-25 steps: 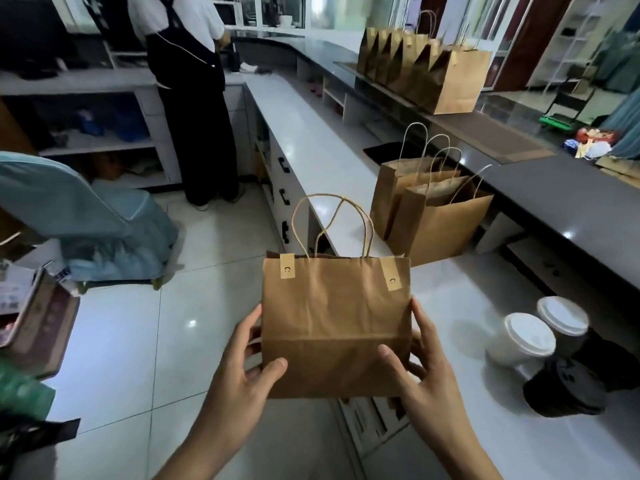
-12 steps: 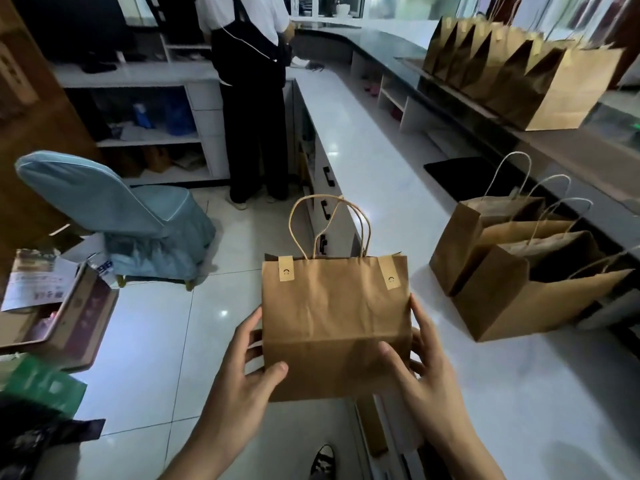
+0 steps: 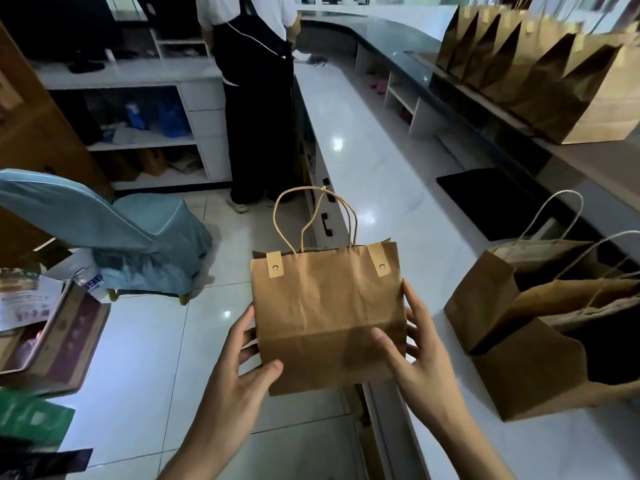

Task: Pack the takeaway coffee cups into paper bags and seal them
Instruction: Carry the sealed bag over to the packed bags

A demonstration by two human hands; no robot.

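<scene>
Both my hands, left [image 3: 242, 368] and right [image 3: 415, 358], fingers clamped on upright brown paper handled bag [image 3: 325, 313], near white surface [image 3: 374, 174] edge.

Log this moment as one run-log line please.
stage: carrying sealed bag | left hand: grips paper bag | right hand: grips bag | held above floor, beside white counter

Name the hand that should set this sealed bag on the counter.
Right. The right hand grips the bag on the side nearest the white counter; the left hand is over the floor.
</scene>
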